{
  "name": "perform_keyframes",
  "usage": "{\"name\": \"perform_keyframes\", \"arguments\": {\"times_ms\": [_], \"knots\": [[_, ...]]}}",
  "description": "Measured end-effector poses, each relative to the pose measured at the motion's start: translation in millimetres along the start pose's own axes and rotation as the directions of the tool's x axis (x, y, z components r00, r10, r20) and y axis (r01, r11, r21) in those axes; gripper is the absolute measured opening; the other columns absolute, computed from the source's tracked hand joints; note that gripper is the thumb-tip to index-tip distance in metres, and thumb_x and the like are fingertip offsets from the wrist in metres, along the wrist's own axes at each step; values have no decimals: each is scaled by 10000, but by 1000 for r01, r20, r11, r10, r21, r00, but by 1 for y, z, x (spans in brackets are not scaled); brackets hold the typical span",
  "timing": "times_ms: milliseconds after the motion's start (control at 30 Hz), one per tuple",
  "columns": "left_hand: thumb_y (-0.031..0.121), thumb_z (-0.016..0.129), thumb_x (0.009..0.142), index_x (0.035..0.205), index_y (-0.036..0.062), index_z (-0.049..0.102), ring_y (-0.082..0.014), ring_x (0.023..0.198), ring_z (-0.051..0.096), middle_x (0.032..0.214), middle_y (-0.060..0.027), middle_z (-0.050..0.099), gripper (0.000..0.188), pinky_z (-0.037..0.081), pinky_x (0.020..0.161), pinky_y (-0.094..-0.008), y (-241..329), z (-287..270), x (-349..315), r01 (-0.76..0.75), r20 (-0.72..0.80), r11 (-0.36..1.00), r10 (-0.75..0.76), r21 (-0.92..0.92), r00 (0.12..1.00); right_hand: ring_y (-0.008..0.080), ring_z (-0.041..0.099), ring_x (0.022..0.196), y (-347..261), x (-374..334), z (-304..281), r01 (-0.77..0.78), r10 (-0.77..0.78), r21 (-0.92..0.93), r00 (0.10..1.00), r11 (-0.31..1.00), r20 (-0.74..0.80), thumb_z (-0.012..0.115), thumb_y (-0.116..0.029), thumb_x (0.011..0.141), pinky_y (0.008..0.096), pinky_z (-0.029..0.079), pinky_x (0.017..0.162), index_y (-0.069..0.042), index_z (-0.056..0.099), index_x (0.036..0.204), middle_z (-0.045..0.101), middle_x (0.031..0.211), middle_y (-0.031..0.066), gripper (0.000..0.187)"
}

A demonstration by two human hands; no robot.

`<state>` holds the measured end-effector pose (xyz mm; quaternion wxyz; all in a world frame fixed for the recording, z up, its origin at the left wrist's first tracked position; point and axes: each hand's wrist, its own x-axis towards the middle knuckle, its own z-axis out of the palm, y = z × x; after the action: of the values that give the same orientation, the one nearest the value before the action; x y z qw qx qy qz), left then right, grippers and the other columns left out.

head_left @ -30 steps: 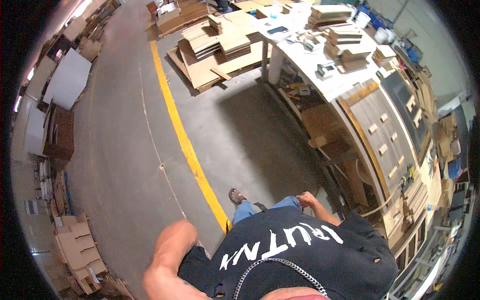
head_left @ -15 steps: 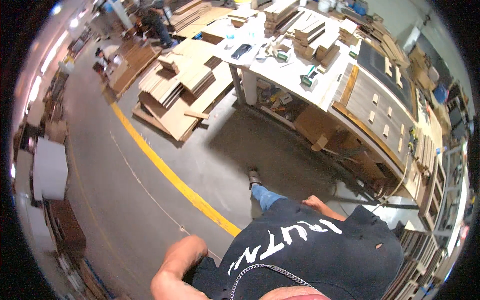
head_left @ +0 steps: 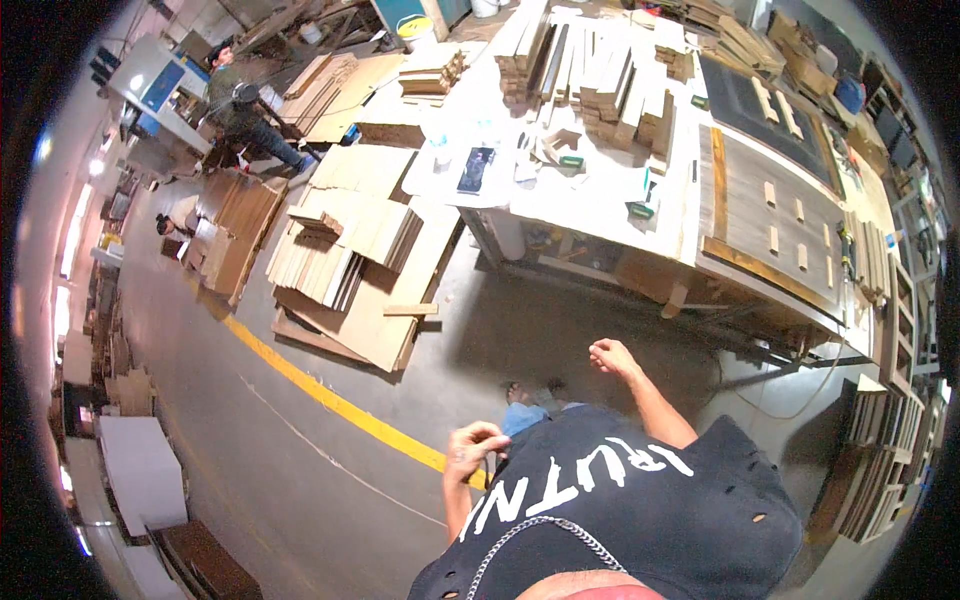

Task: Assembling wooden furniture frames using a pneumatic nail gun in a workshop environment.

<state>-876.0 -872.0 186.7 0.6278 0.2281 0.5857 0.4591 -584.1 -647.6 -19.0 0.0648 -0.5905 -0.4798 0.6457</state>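
My left hand (head_left: 474, 450) is in front of my waist, its fingers loosely bent and apart, with nothing visible in them. Out ahead of my right side, my right hand (head_left: 612, 357) is curled closed, and no object shows in it. Neither hand touches anything. Nearest to the right hand is the white-topped workbench (head_left: 570, 205). On it lie a dark phone (head_left: 476, 170), stacks of wood strips (head_left: 610, 90), a green-and-white item (head_left: 643, 195) and a grey wood panel (head_left: 775, 215) with small blocks on it.
Left of the bench, cut boards (head_left: 335, 265) are piled on a larger sheet (head_left: 385, 335) low over the floor. A yellow line (head_left: 330, 395) runs along the floor. Two people (head_left: 245, 105) (head_left: 180, 222) are at the far left. A white box (head_left: 143, 470) stands at left.
I have moved closer to the bench and the board pile, and my view has turned left. My left hand has swung up into sight, and my right hand has come forward from my side.
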Motion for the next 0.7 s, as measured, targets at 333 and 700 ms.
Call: {"name": "perform_keyframes", "arguments": {"times_ms": [333,700], "knots": [[330,655,938,698,2,612,-76,526,506,553,-24,547,408,426,494,-281,140,-70,182,-170,77,805,154,568,985,244,633,599,80,-6,5,-249,209,-285,964,926,-164,632,-320,851,371,499,621,-5,703,698,666,638,136,357],[404,613,947,845,23,748,-143,636,603,673,-59,672,417,469,596,-280,286,32,413,-423,518,599,16,681,855,230,684,860,-9,66,-60,-305,287,-98,944,947,-161,659,-324,835,358,524,791,13,743,924,727,894,151,359]]}}
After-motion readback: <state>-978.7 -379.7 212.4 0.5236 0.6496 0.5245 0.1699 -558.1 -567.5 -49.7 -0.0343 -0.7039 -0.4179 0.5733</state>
